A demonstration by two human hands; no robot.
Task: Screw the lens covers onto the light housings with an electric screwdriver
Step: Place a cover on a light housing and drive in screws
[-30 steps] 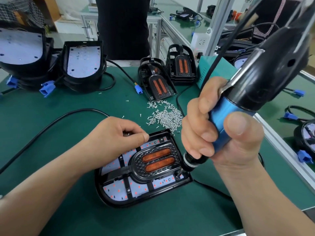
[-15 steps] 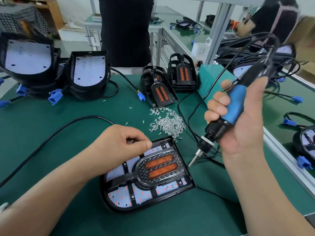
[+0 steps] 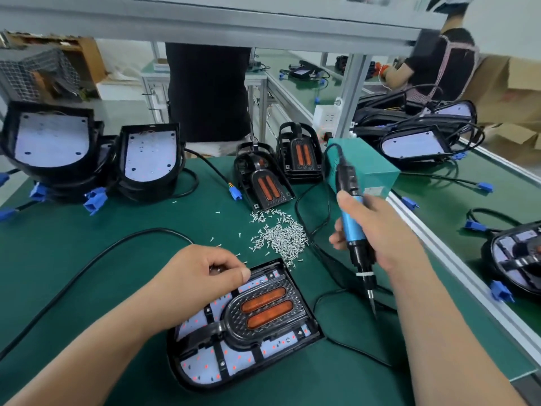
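A black light housing (image 3: 205, 367) lies flat on the green mat in front of me. A black lens cover (image 3: 263, 315) with two orange lenses sits on it. My left hand (image 3: 199, 276) rests at the housing's far left corner, fingers curled and pinched together; what they pinch is hidden. My right hand (image 3: 377, 232) grips the blue and black electric screwdriver (image 3: 352, 230) upright. Its bit hangs in the air to the right of the housing, clear of it. A pile of small silver screws (image 3: 281, 237) lies just beyond the housing.
Open housings (image 3: 146, 159) with blue plugs stand stacked at the back left. Spare lens covers (image 3: 265, 183) and a teal power box (image 3: 366, 171) stand at the back. Black cables cross the mat. An aluminium rail (image 3: 456, 259) borders the right side, with more housings beyond it. People stand behind the bench.
My right hand lifted the screwdriver off the housing's right corner and carried it up and to the right. The left hand stayed at the far left corner.
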